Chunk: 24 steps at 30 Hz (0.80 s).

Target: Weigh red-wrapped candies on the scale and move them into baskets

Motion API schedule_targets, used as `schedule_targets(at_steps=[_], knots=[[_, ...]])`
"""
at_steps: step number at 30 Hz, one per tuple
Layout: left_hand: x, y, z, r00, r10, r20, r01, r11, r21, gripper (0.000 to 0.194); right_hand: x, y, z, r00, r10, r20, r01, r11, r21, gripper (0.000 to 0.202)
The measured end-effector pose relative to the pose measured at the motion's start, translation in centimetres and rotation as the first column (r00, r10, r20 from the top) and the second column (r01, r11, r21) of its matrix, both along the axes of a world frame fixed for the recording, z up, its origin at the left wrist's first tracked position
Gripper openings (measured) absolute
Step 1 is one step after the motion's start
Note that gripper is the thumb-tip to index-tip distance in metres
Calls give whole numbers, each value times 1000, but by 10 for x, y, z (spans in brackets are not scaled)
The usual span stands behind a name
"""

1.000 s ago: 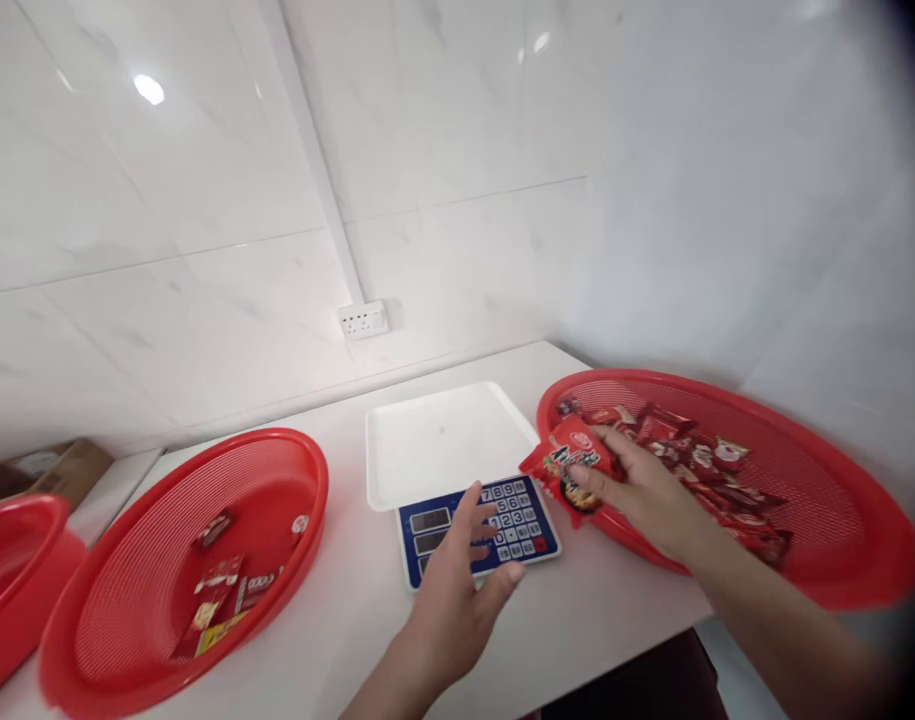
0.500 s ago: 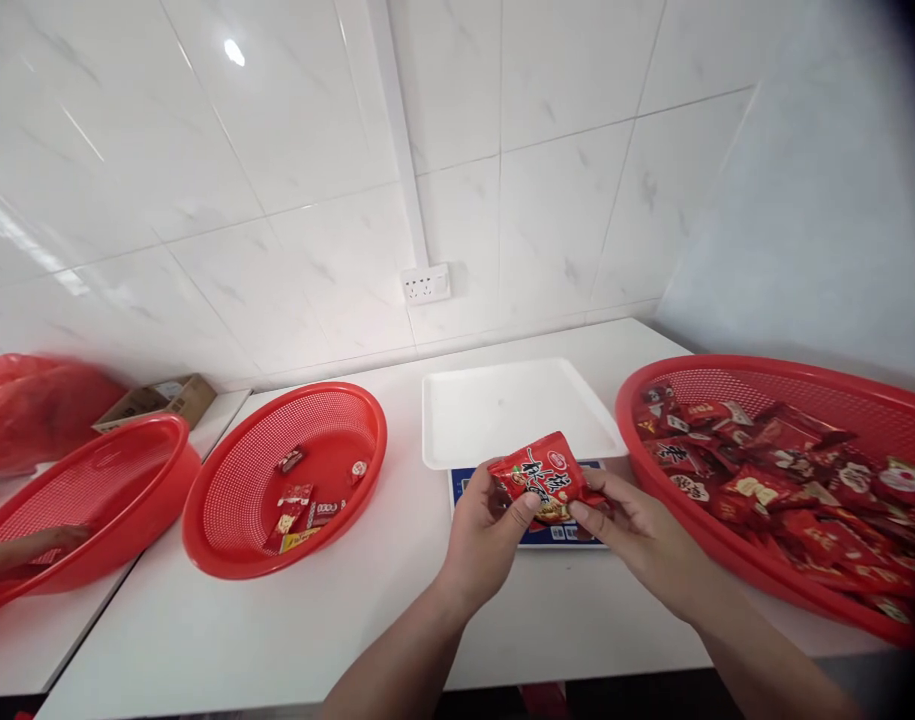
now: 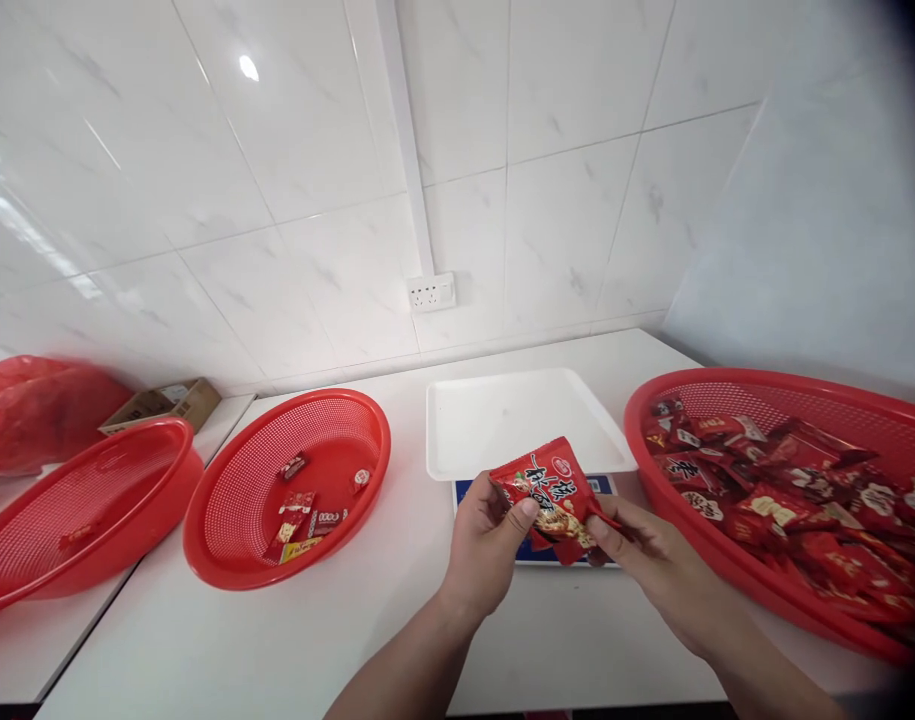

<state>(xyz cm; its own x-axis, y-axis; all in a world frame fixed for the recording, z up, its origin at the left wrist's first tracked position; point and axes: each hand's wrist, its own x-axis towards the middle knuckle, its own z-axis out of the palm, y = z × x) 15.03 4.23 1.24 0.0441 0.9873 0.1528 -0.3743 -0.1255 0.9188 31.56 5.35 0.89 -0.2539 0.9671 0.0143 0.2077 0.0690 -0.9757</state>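
Note:
A red snack packet (image 3: 551, 480) with dark lettering and a food picture is held between my two hands, tilted, above the front of a scale. My left hand (image 3: 481, 545) is closed on its left side, thumb on top. My right hand (image 3: 648, 550) pinches its lower right corner; more red wrapper shows under the packet, but I cannot tell whether it is a separate packet. Beneath lies the scale's blue panel (image 3: 464, 492), partly hidden by the hands. Behind it is the scale's white tray (image 3: 502, 425), with nothing on it.
A large red basket (image 3: 727, 378) of many snack packets stands at the right. Left of the scale, another red basket (image 3: 232, 480) holds several small packets. Further left are a third red basket (image 3: 127, 520), a cardboard box (image 3: 194, 405) and a red plastic bag (image 3: 44, 410).
The packet has turned slightly in my hands, and its lower edge with more red wrapper shows. Another person's hand has gone from the far-left basket. The view has shifted slightly.

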Motion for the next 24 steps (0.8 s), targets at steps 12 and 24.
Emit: schedule_targets(at_steps=[12,24], knots=[[-60,63,7,570,382,-727,-281,922,264,49,18,3,-22,980,-187,65,187,982,8,51],[-14,-8,-19,838,-138,-528,145,989,-28,34,-5,-7,-21,998,6,60,-6,1000,6,61]])
